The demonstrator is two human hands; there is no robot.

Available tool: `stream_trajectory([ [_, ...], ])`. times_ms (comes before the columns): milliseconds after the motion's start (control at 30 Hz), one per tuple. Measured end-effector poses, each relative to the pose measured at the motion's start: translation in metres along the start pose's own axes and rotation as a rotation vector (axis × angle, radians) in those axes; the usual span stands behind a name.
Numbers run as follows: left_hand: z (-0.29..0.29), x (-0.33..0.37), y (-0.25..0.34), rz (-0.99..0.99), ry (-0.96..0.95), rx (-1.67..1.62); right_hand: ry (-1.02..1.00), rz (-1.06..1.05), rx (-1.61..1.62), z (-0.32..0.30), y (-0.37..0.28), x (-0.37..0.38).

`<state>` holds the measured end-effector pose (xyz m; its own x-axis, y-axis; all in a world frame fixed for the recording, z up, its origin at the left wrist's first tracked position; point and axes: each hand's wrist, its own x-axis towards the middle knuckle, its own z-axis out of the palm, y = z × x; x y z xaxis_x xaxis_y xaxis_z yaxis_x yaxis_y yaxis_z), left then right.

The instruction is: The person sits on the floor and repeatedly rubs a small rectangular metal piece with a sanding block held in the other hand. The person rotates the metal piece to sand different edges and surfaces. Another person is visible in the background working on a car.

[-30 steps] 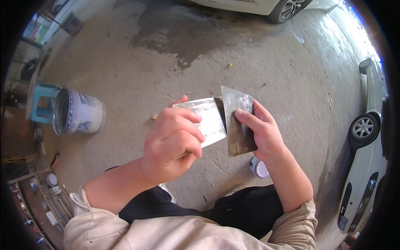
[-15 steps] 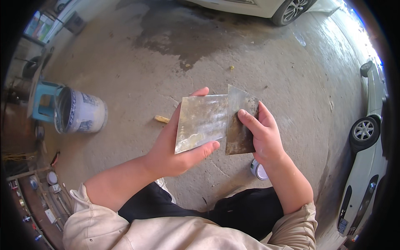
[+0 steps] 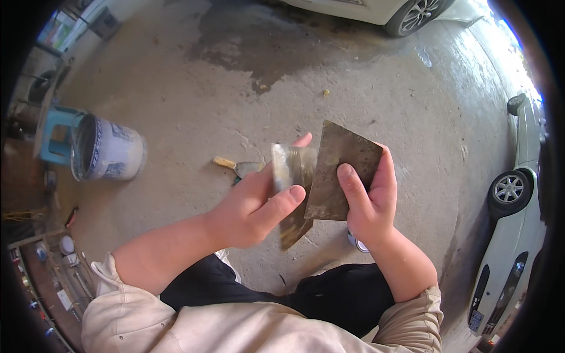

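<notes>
My left hand (image 3: pixel 250 215) is closed on a thin, shiny metal plate (image 3: pixel 288 159) with streaks on its face, tilted nearly edge-on. Below my left thumb, a darker part (image 3: pixel 291 230) sticks out; I cannot tell whether it belongs to the same plate or to another. In my right hand (image 3: pixel 374 203) is a thin, four-sided, dark stained metal plate (image 3: pixel 338 153), its face toward me, with the thumb pressed flat on it. Its left edge meets or overlaps the left plate. Behind my left hand, on the floor, lies a putty knife (image 3: pixel 225 161) with a wooden handle.
On the left a white and blue bucket (image 3: pixel 120 153) lies on its side against a light blue stool (image 3: pixel 56 135). A can (image 3: pixel 356 242) is partly hidden behind my right wrist. White cars stand ahead (image 3: pixel 347 13) and at right (image 3: pixel 506 265). Tools lie in a tray (image 3: pixel 53 276) at lower left.
The left plate has turned from facing me to nearly edge-on, and a darker part now shows below it. The right plate has turned to show more of its face. More of the putty knife shows.
</notes>
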<state>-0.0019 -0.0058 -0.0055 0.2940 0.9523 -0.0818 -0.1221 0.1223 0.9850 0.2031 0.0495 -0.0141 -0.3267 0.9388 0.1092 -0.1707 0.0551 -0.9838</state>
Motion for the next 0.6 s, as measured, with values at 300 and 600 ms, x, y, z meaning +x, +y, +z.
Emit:
stream_trajectory([
  [300,0.012,-0.003,0.009,0.011,-0.055,0.373,0.051,-0.100,-0.471,0.017,-0.019,-0.021],
  [600,0.015,-0.005,-0.003,0.069,-0.167,0.365,-0.159,-0.293,-0.561,0.014,-0.020,-0.024],
])
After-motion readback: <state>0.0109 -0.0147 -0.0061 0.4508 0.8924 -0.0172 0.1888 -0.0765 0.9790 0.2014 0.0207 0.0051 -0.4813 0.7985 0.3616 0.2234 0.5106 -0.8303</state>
